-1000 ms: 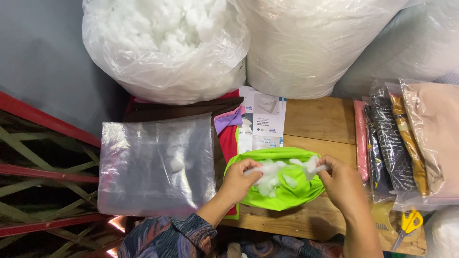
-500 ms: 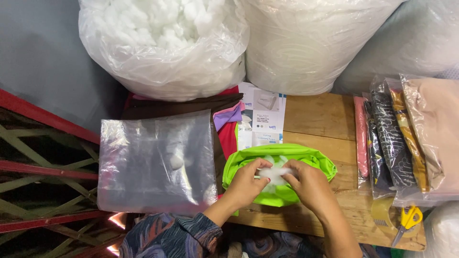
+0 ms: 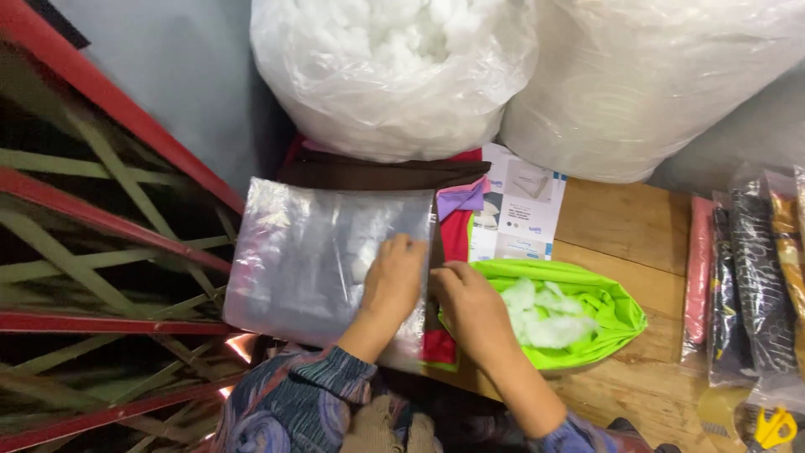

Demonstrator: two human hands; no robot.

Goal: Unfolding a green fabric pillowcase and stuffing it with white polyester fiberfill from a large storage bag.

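Note:
A clear plastic bag (image 3: 310, 252) lies flat on a stack of folded cloth, with a small tuft of white stuffing under it. My left hand (image 3: 392, 281) rests palm down on the bag's right part. My right hand (image 3: 466, 306) pinches the bag's right edge, just left of a lime green fabric cover (image 3: 608, 306). The green cover lies open on the wooden table (image 3: 625, 222) with white stuffing (image 3: 541, 315) inside it.
Two big plastic sacks of white stuffing (image 3: 394, 67) (image 3: 662, 75) stand at the back. Printed leaflets (image 3: 520, 214) lie behind the green cover. Bagged folded fabrics (image 3: 746, 277) are stacked at the right, yellow-handled scissors (image 3: 771, 426) at the bottom right. A red metal frame (image 3: 101, 218) fills the left.
Both hands left the stuffing in the green cover and moved left onto the clear plastic bag. The camera view shifted left.

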